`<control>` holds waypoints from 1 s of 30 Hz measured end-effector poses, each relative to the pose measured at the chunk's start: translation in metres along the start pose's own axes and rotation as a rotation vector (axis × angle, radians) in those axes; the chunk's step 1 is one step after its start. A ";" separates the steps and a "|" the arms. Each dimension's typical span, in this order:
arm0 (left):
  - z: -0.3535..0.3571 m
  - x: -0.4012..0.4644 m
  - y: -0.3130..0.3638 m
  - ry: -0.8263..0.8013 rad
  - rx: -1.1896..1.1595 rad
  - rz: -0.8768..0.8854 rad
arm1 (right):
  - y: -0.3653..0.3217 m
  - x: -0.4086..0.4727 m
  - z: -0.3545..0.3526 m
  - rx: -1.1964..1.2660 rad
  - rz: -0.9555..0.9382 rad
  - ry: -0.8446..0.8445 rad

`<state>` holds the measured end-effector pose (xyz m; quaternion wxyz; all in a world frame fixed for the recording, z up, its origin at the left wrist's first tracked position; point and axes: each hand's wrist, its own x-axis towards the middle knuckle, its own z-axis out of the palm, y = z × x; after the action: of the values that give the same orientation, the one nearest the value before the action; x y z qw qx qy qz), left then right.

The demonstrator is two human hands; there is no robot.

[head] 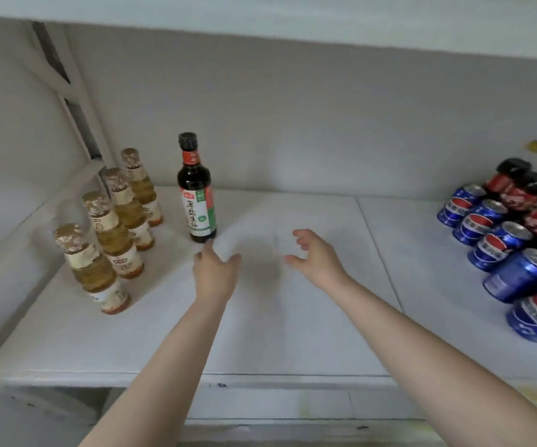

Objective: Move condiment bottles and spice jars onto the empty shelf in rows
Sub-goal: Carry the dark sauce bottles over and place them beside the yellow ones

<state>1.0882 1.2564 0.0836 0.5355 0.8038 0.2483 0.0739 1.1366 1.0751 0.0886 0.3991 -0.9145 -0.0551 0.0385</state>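
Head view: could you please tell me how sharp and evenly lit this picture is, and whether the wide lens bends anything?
Head view: soft, even light, with a faint shadow on the shelf between the left hand and right hand; the soy sauce bottle label is fairly sharp, while the Pepsi cans at the right edge smear; the shelf's front edge bows from the wide lens.

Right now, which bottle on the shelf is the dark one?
The tall soy sauce bottle with the black cap; the four yellow bottles left of it are shorter.
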 end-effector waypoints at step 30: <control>0.426 -0.646 -0.008 -1.590 0.612 1.460 | 0.353 -0.700 -0.218 -0.229 1.322 0.776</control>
<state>0.6900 0.5991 -0.0057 0.1501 0.6730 -0.6873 -0.2283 0.4923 0.5859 -0.0040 0.1869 -0.7411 0.6421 -0.0602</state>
